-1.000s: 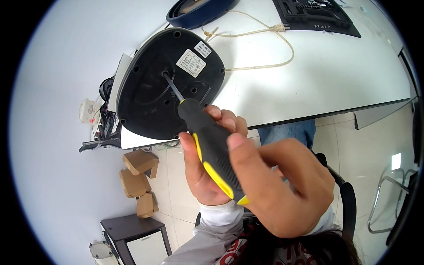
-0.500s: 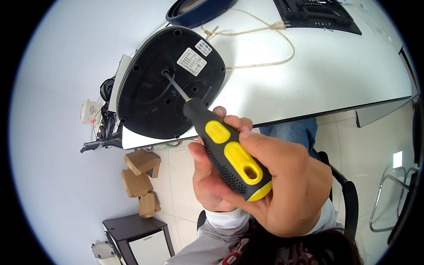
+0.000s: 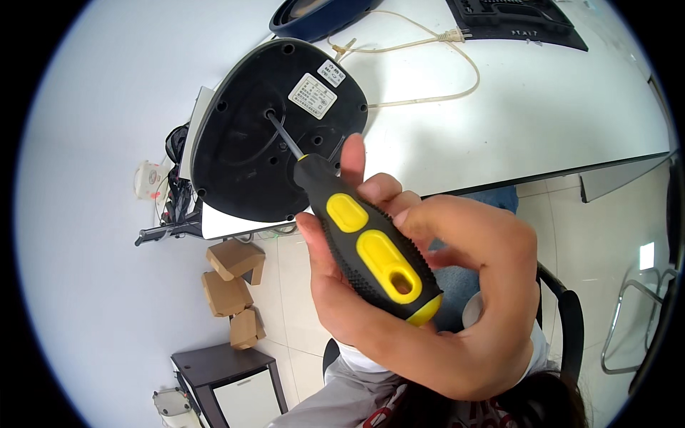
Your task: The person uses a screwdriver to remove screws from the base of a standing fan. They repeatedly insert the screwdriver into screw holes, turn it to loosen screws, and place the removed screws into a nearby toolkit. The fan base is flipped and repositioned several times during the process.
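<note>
The right hand (image 3: 471, 285) is closed in a full grip around the black-and-yellow ribbed plastic handle of a screwdriver (image 3: 371, 250), thumb and fingers wrapped from the right side. The left hand (image 3: 335, 264) sits beneath and behind the handle, its fingers curled up against the handle's far side and one fingertip standing up beside the collar; it steadies the tool rather than holding anything else.

From the handle the thin steel shaft (image 3: 285, 135) runs toward eleven o'clock, and its tip sits in a recessed hole near the centre of the black rounded plastic underside of an appliance base (image 3: 242, 164), which stands tipped on edge on the white surface (image 3: 535, 121). Two white labels (image 3: 314, 96) lie at one o'clock from the tip.

Judging from this, the driving is under way at one hole; whether a screw is seated or freed there cannot be told, and the other holes around the rim look too dark to read.

Farther out, a cream power cord (image 3: 428, 71) loops at one o'clock, and brown cardboard boxes (image 3: 228, 285) lie on the floor at seven o'clock.
</note>
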The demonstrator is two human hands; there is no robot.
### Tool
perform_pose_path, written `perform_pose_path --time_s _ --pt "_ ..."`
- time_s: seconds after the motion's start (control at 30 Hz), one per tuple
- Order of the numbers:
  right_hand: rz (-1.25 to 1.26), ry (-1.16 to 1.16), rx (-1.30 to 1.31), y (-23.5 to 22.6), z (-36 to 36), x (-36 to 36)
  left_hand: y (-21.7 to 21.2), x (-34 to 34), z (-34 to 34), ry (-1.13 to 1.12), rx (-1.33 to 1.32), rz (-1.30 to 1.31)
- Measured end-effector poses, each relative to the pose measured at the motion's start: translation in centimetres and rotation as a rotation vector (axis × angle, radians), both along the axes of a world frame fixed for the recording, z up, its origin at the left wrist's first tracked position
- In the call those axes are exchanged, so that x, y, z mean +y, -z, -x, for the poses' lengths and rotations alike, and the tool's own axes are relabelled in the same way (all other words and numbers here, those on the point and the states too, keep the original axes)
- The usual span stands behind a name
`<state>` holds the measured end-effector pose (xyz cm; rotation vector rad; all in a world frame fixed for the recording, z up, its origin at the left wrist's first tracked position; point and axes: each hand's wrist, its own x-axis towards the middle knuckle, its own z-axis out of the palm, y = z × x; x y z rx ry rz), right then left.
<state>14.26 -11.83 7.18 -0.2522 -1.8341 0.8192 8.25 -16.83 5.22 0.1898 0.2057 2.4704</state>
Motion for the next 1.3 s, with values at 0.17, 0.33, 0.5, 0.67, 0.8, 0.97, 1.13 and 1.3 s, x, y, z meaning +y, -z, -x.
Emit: perform_pose_path --time_s 0.17,0.33,0.5,0.67,0.8,0.97,1.13,1.3 --pt "-0.034 0.026 -0.068 1.0 -0.5 0.9 1.9 -0.8 1.2 0.123 0.087 -0.041" --pt "-0.065 -0.016 -0.147 1.1 -0.8 0.8 1.4 -1.1 1.5 0.149 0.184 0.034" --pt "0.069 -0.073 -0.206 -0.5 -1.5 0.7 -0.3 -0.2 -0.2 -0.004 -0.047 0.164" --pt "0.003 -0.073 -0.097 0.8 -0.2 -0.2 2.3 -1.7 1.1 0.139 0.080 -0.015" --pt "0.004 -0.052 -0.045 1.6 0.4 -0.2 2.3 -1.9 0.6 0.124 0.107 0.012" --pt "0.067 -0.016 0.030 2.1 0.4 0.3 2.3 -1.6 -0.1 0.096 -0.049 0.048" --pt "0.055 0.087 0.102 1.9 1.2 -0.1 1.2 -1.4 -0.1 0.054 0.090 0.240" --pt "-0.131 0.098 0.132 2.3 2.1 -0.1 -0.3 -0.7 -0.4 0.089 0.141 0.182"
